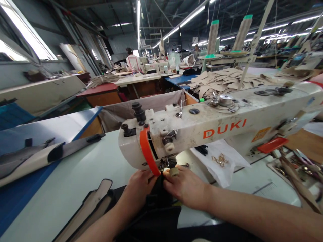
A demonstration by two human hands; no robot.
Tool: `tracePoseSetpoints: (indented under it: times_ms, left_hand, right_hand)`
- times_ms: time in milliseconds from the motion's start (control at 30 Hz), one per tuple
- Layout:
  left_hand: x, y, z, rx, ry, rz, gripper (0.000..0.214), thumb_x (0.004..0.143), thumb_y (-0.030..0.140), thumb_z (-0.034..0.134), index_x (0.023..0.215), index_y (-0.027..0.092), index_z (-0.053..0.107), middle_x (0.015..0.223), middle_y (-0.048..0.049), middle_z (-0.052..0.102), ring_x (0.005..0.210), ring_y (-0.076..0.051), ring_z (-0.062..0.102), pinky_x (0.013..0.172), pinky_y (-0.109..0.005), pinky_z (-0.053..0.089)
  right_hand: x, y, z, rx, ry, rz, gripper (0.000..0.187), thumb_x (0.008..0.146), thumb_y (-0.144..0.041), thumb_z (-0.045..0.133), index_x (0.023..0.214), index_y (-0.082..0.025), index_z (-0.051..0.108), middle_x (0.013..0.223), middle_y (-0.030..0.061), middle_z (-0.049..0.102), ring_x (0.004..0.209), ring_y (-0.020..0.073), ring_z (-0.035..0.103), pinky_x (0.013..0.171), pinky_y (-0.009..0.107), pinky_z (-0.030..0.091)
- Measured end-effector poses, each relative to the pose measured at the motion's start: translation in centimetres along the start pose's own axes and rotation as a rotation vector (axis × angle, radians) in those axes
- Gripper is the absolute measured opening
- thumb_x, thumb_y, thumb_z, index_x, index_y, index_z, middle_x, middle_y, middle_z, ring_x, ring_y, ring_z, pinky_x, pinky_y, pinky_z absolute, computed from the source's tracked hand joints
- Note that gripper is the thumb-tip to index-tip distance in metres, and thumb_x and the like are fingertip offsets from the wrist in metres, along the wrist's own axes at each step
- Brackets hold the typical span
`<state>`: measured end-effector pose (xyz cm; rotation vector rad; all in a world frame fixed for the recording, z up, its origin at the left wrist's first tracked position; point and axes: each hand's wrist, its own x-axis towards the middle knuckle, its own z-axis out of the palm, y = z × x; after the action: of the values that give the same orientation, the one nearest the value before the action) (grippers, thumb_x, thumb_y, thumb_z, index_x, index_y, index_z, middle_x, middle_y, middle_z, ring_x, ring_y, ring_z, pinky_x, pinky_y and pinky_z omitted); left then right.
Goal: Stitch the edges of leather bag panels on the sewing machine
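Black material (158,191), judged soft, is apparently pinched by left hand (139,185) and right hand (188,186); best held flat at both sides.

Both forearms are bare. The left arm (106,220) comes from the lower edge and rises steeply to the left hand (141,188); the right arm (248,208) enters from the right side, lying flatter, to the right hand (186,186). The hands are near each other, apart, backs upward, with fingers bent and pointing inward. The fingertips are partly hidden, so their closing cannot be told.
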<state>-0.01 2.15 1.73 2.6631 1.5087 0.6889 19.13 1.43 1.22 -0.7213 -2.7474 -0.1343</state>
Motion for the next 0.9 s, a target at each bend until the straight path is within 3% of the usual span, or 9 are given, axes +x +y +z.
tracePoseSetpoints:
  times_ms: [200, 433, 600, 767, 900]
  left_hand:
    - [0.1, -0.3, 0.1, 0.036, -0.18, -0.174, 0.023, 0.074, 0.012, 0.049, 0.072, 0.023, 0.069, 0.071, -0.0011, 0.073, 0.066, -0.018, 0.068, 0.061, -0.024, 0.052]
    - [0.2, 0.3, -0.2, 0.0, -0.174, -0.189, 0.021, 0.075, 0.013, 0.05, 0.073, 0.022, 0.069, 0.071, -0.0006, 0.073, 0.066, -0.017, 0.068, 0.061, -0.024, 0.052]
    - [0.2, 0.5, -0.6, -0.018, -0.126, -0.102, 0.026, 0.08, 0.013, 0.046, 0.074, 0.022, 0.069, 0.076, -0.0014, 0.073, 0.07, -0.016, 0.067, 0.066, -0.024, 0.054]
    - [0.1, 1.3, -2.4, 0.101, -0.175, 0.183, 0.028, 0.086, 0.014, 0.04, 0.093, 0.018, 0.067, 0.094, -0.0065, 0.071, 0.089, -0.018, 0.064, 0.086, -0.032, 0.051]
    - [-0.3, 1.6, -2.7, 0.198, -0.215, 0.215, 0.028, 0.088, 0.013, 0.037, 0.096, 0.013, 0.065, 0.099, -0.0093, 0.07, 0.093, -0.019, 0.063, 0.087, -0.032, 0.05]
  right_hand:
    - [0.0, 0.0, 0.0, 0.0, -0.002, -0.005, 0.008, 0.088, -0.019, 0.048, 0.084, -0.016, 0.054, 0.086, 0.0057, 0.06, 0.076, 0.0186, 0.049, 0.075, 0.032, 0.035]
    - [0.0, -0.2, 0.0, 0.007, 0.013, 0.015, 0.009, 0.088, -0.021, 0.048, 0.083, -0.016, 0.054, 0.086, 0.0057, 0.06, 0.077, 0.0193, 0.05, 0.076, 0.032, 0.036]
    - [0.1, -0.2, 0.1, -0.008, 0.023, 0.005, 0.008, 0.087, -0.02, 0.05, 0.083, -0.016, 0.055, 0.085, 0.0056, 0.061, 0.076, 0.0195, 0.051, 0.076, 0.032, 0.037]
    - [-0.2, -0.3, 0.3, -0.028, 0.061, -0.001, 0.008, 0.087, -0.018, 0.049, 0.086, -0.014, 0.056, 0.095, 0.008, 0.061, 0.081, 0.0197, 0.053, 0.081, 0.033, 0.038]
    - [-0.5, -0.6, -0.1, -0.014, 0.051, -0.03, 0.009, 0.088, -0.018, 0.049, 0.089, -0.014, 0.056, 0.094, 0.0064, 0.061, 0.087, 0.0196, 0.053, 0.079, 0.032, 0.039]
